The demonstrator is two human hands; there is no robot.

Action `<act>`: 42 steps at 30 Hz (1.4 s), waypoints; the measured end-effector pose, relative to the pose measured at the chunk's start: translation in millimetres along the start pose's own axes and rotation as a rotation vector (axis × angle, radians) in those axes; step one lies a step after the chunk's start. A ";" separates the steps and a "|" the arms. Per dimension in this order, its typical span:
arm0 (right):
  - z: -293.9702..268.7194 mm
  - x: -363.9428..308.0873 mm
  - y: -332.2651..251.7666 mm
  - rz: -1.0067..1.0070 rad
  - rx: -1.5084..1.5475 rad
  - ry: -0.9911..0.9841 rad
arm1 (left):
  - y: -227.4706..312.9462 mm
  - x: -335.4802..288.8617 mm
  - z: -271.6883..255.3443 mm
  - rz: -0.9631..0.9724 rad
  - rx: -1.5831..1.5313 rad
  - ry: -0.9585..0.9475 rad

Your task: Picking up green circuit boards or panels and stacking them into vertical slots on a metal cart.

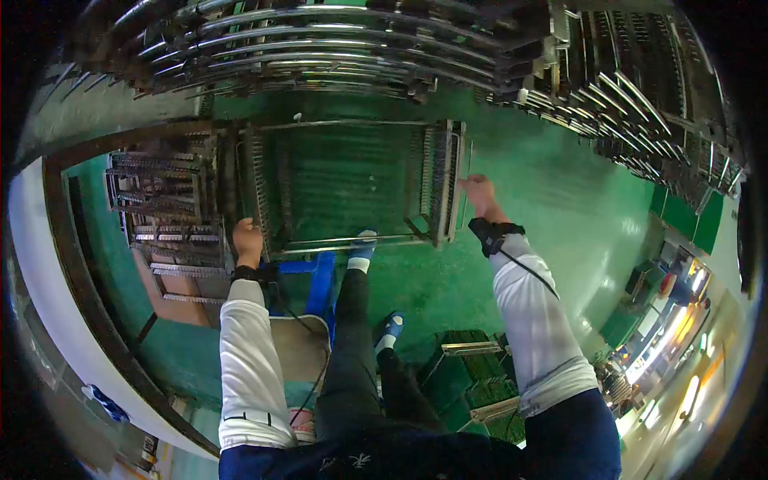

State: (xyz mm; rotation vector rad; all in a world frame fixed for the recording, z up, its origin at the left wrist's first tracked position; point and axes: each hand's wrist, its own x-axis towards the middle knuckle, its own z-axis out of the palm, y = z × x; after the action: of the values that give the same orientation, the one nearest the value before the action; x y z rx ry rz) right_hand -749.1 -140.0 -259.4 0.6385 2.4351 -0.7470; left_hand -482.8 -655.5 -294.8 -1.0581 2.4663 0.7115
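Note:
An open metal rack [442, 180] with toothed, slotted sides and thin rods along its far and near edges is held out before me. At its near left corner my left hand [248, 240] is closed on the left side; the fingertips are partly hidden. My right hand [482, 196] is closed around the outer edge of the right slotted side. Green floor shows through the middle of the rack. Both wrists carry black bands with dark cables.
More racks of the same kind are stacked at the left [164, 192]. Long rows of metal racks [344, 48] fill the far side. A blue metal frame [322, 288] stands by my legs. Green slotted stacks [480, 376] sit near my right leg. A curved white edge [56, 264] runs along the left.

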 end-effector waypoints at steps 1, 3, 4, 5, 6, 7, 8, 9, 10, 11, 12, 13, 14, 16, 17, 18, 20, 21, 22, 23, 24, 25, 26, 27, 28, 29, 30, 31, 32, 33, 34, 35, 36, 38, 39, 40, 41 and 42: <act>-0.8 -12.7 4.4 0.003 0.002 0.004 | 0.9 -1.2 -0.7 -0.031 -0.054 -0.018; -3.3 -41.6 11.9 0.003 0.217 -0.117 | 0.9 -3.7 -1.1 -0.051 -0.106 -0.038; -2.3 -54.2 19.7 0.001 0.224 -0.113 | -6.3 -6.8 0.8 -0.072 -0.170 -0.064; 0.3 -67.9 27.0 -0.019 0.206 -0.157 | -12.9 -10.9 2.3 -0.091 -0.234 -0.090; 3.3 -82.6 36.0 -0.044 0.192 -0.207 | -29.8 -19.7 8.7 -0.086 -0.228 -0.078; -0.8 -98.8 57.2 -0.045 0.280 -0.259 | -38.6 -20.9 24.9 0.029 -0.353 -0.046; -2.9 -115.7 77.6 -0.048 0.369 -0.312 | -38.2 -20.5 31.7 0.140 -0.477 -0.018; 2.3 -135.2 87.8 0.013 0.224 -0.286 | 2.2 -45.7 18.2 0.429 0.243 0.032; -3.3 -163.3 93.0 0.088 0.107 -0.251 | 31.8 -64.5 17.5 0.335 0.122 -0.032; -13.0 -187.7 105.7 0.017 0.047 -0.276 | 51.0 -80.7 11.5 0.246 0.006 -0.100; -16.9 -209.3 109.4 -0.092 -0.019 -0.331 | 29.3 -96.8 16.2 0.274 -0.123 -0.117; -13.0 -227.5 126.9 -0.067 0.119 -0.356 | 4.6 -113.7 25.9 0.297 -0.259 -0.133; -9.1 -245.2 157.4 -0.016 0.259 -0.349 | 12.0 -132.5 28.7 0.210 -0.367 -0.219; -6.2 -286.1 201.6 -0.018 0.245 -0.326 | 57.8 -171.7 18.6 -0.008 -0.525 -0.465; -8.7 -303.4 217.3 -0.018 0.225 -0.324 | 94.6 -190.7 -4.1 -0.129 -0.563 -0.633; -21.5 -323.5 214.3 -0.003 0.264 -0.284 | 111.7 -203.4 -12.6 -0.152 -0.560 -0.705; -57.6 -376.1 204.5 0.085 0.271 -0.282 | 131.6 -221.7 -16.8 -0.176 -0.462 -0.821; -62.9 -393.8 213.8 0.115 0.309 -0.228 | 142.5 -229.9 -19.5 -0.123 -0.422 -0.856; -63.3 -412.1 229.9 0.181 0.414 -0.202 | 153.8 -239.5 -22.6 -0.127 -0.396 -0.866; -61.4 -433.3 247.0 0.245 0.525 -0.173 | 164.2 -248.8 -25.0 -0.130 -0.364 -0.875; -65.2 -452.1 255.5 0.275 0.570 -0.117 | 174.3 -253.5 -30.1 -0.108 -0.308 -0.901; -77.1 -468.0 257.2 0.252 0.518 -0.111 | 172.4 -256.6 -32.0 -0.019 -0.374 -0.967; -85.8 -485.5 263.2 0.239 0.467 -0.102 | 181.7 -264.0 -35.1 -0.015 -0.361 -0.957; -87.3 -504.3 274.5 0.280 0.513 -0.043 | 191.3 -273.6 -39.6 -0.011 -0.348 -0.945; -86.1 -522.8 285.3 0.304 0.530 -0.048 | 195.2 -276.4 -40.0 0.020 -0.325 -0.981; -85.2 -541.7 296.9 0.322 0.549 -0.056 | 196.6 -278.7 -40.6 0.050 -0.302 -1.013; -86.4 -563.2 308.4 0.351 0.599 -0.048 | 201.1 -284.5 -40.6 0.079 -0.265 -1.047; -83.8 -582.8 321.3 0.378 0.648 0.007 | 205.0 -291.6 -41.4 0.101 -0.239 -1.074; -78.4 -603.6 333.2 0.397 0.660 0.081 | 204.5 -298.1 -40.6 0.089 -0.189 -1.087; -71.5 -624.3 345.6 0.417 0.669 0.152 | 206.3 -307.6 -38.6 0.074 -0.140 -1.096; -65.9 -644.3 361.2 0.444 0.708 0.199 | 212.7 -329.5 -40.7 0.130 -0.071 -1.076; -61.0 -664.6 378.7 0.470 0.712 0.198 | 220.6 -349.2 -39.4 0.188 -0.003 -1.054; -55.5 -686.3 394.9 0.489 0.712 0.188 | 228.2 -364.1 -36.9 0.175 0.065 -1.162; -43.2 -732.0 428.7 0.529 0.780 0.305 | 223.0 -368.5 -3.6 0.196 0.056 -1.242; -30.6 -752.3 447.8 0.562 0.815 0.376 | 226.1 -386.6 8.7 0.307 0.163 -1.167; -17.7 -770.1 470.0 0.584 0.848 0.441 | 235.1 -405.8 21.9 0.348 0.188 -1.166; -6.4 -788.1 491.6 0.603 0.877 0.495 | 242.1 -427.3 34.9 0.259 0.140 -1.212; 0.9 -803.5 509.3 0.724 1.085 0.476 | 250.6 -453.0 45.4 0.164 0.094 -1.257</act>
State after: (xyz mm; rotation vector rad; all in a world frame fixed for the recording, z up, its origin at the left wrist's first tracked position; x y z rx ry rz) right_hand 147.6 9.3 21.2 2.1340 1.6910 -1.6717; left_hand -368.1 -225.8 -26.0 -0.1786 1.4420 0.9024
